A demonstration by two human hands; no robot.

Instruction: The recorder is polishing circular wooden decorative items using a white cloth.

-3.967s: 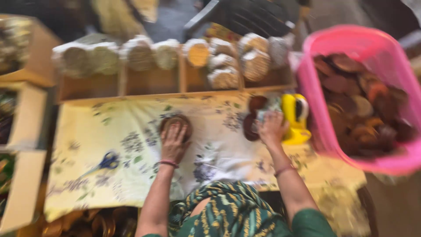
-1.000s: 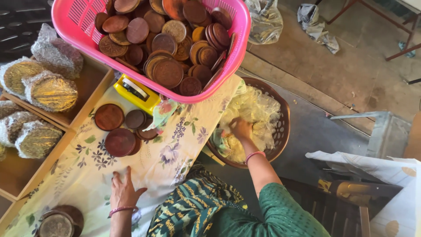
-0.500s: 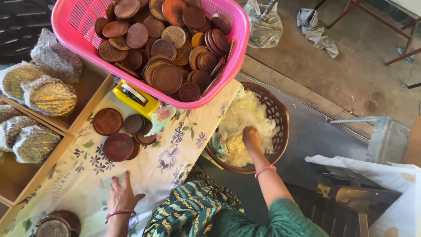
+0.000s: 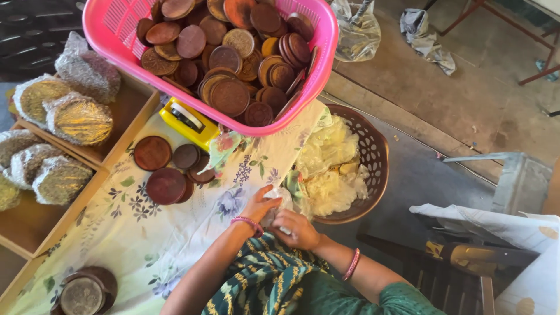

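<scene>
Floral-cloth table (image 4: 146,245): both hands, left hand (image 4: 261,205) and right hand (image 4: 298,229), pinch what looks like a thin plastic bag (image 4: 279,204); opening it probably comes next.

Both hands are meeting at the near edge of the cloth-covered table (image 4: 175,233), the left hand (image 4: 259,205) and right hand (image 4: 297,228) touching, sharing a crumpled bit of wrap (image 4: 279,204) between them. Just right of them a round basket (image 4: 376,153) is sitting below the table edge, with a heap of wrap (image 4: 329,169) inside. A small stack of discs (image 4: 169,169) is lying on the table left of the hands. Behind those a tape dispenser (image 4: 189,121) is resting, partly under a big basket (image 4: 111,32) that's holding lots more discs. Wrapped bundles (image 4: 70,119) are sitting in trays at the far left.
</scene>
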